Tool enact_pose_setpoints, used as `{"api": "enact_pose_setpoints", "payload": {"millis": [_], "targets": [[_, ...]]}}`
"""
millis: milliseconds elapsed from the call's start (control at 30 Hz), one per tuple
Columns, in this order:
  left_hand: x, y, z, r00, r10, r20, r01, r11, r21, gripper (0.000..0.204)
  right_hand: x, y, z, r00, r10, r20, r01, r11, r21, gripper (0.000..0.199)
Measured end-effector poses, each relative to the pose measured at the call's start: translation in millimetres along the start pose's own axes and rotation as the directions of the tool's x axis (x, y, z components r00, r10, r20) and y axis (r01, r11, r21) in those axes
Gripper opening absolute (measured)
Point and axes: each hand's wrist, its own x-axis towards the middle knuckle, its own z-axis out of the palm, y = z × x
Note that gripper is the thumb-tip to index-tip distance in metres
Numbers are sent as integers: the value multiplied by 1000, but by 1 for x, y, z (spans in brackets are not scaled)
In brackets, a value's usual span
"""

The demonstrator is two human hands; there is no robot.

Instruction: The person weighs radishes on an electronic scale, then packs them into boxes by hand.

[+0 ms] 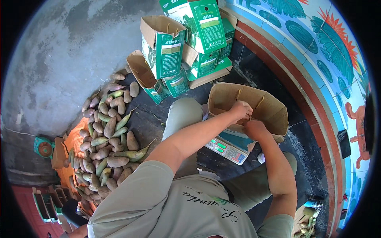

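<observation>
Shirt with dark script nearest camera; open carton beyond, behind lit scale.
Left hand and right hand meet over the carton's near side; grip narrow on both, held item cannot be told. Outward: scale shows green digits; root vegetables lie piled left; green cartons with white lettering stand stacked.

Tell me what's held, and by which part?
Can't tell: the left hand and right hand are at the near side of the open carton, but any hold is unclear.
</observation>
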Motion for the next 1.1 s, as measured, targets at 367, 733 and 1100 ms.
{"api": "enact_pose_setpoints", "payload": {"millis": [367, 733, 1100], "targets": [[-100, 98, -31, 651, 758, -35, -645, 576, 503, 24, 1, -2, 3, 999, -19, -28, 19, 1000, 4, 21], [-214, -45, -278, 734, 544, -407, 135, 471, 872, 16, 4, -4, 7, 998, -14, -64, 17, 999, 48, 20], [-436, -340, -351, 501, -361, -787, 848, 24, 529, 49, 8, 2, 17, 997, 71, -16, -68, 986, 149, 25]]}}
